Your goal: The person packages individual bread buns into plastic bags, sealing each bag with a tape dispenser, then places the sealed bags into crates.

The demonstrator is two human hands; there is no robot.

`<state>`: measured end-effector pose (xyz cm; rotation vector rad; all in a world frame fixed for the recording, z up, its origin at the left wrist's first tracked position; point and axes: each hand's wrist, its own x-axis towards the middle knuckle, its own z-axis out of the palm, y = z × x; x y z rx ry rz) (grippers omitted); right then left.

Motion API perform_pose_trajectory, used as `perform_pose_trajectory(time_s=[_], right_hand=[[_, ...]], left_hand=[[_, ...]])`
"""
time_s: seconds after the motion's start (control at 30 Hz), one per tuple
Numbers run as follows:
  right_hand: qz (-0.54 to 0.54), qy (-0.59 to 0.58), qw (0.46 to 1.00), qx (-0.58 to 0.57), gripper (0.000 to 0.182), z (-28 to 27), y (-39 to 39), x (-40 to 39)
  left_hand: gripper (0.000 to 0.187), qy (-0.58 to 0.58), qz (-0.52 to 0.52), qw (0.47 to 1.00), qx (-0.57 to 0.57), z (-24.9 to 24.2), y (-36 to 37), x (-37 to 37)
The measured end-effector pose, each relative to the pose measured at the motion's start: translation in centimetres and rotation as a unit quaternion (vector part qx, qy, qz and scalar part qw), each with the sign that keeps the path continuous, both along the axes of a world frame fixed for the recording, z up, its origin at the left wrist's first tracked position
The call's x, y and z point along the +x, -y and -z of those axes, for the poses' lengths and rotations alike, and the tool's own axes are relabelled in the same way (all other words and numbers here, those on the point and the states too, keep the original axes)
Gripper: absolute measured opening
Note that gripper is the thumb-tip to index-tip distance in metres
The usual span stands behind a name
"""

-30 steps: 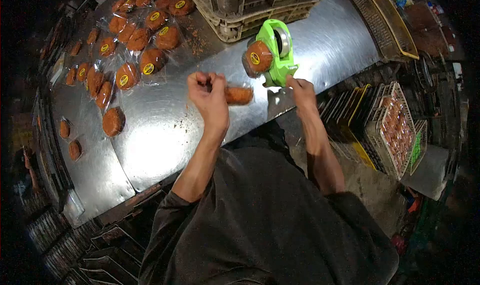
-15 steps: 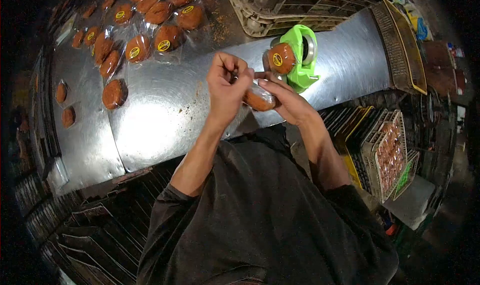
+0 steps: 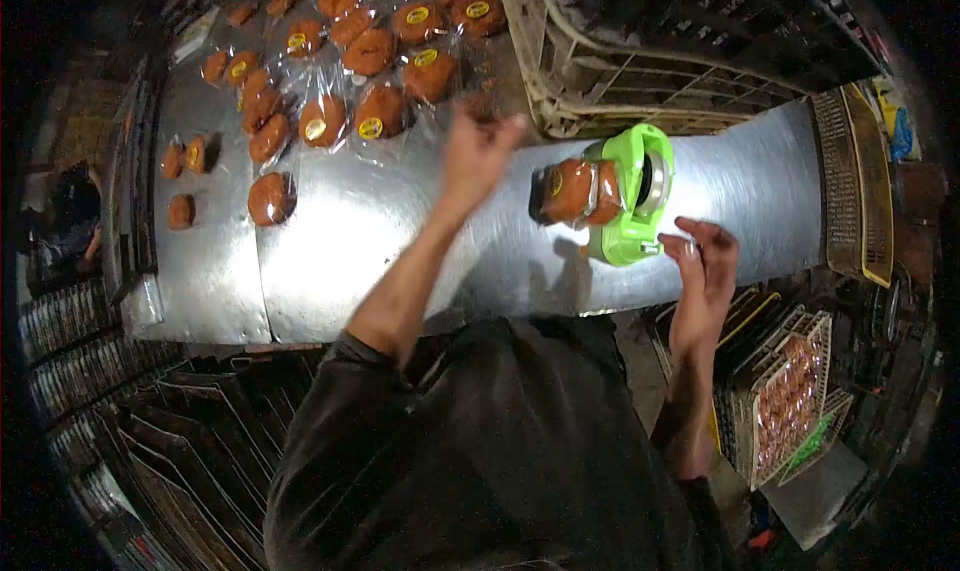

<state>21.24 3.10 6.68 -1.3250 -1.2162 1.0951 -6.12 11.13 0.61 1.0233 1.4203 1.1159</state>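
Note:
My left hand (image 3: 475,161) is over the metal table, just below the wrapped buns; motion blurs its fingers, which look spread with nothing visible in them. My right hand (image 3: 705,261) is at the lower right end of a green tape dispenser (image 3: 625,156), its thumb and forefinger close to that end with a small gap between their tips. Against the dispenser's left side rest two brown buns in clear wrap, a front bun (image 3: 568,191) with a yellow label and a second bun (image 3: 606,193) beside it. The nearest labelled bun (image 3: 428,76) to my left hand lies at the upper left.
Several wrapped brown buns (image 3: 323,121) are spread over the left of the metal table (image 3: 340,261). A large plastic crate (image 3: 610,111) stands at the back, a yellow-rimmed crate (image 3: 865,186) at the right end. Below right, stacked crates hold packed goods (image 3: 790,401). Dark trays (image 3: 190,421) stand below left.
The wrapped bun that both my hands held now rests by the dispenser beside the other one. My hands have parted, the left towards the buns, the right to the dispenser's end. The view has shifted.

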Motion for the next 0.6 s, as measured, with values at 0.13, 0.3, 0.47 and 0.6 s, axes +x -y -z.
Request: perform_pose_trajectory(time_s=[0.13, 0.3, 0.47, 0.6], right_hand=[[-0.058, 0.009, 0.998, -0.007, 0.03, 0.1, 0.2, -0.3], [-0.192, 0.111, 0.974, 0.051, 0.041, 0.6, -0.1, -2.3], [-0.159, 0.267, 0.908, 0.28, 0.071, 3.4, -0.6, -8.2], [-0.117, 0.143, 0.924, 0.336, 0.078, 8.6, 0.3, -12.5]], left_hand=[[0.09, -0.649, -0.052, 0.75, 0.118, 6.7, -10.0, -10.0], [0.089, -0.621, 0.039, 0.782, 0.018, 6.8, -11.4, -8.1], [0.076, 0.053, 0.011, 0.999, 0.007, 1.3, -0.9, -1.7], [0.066, 0.245, -0.035, 0.963, -0.108, -0.9, 7.2, -0.8]])
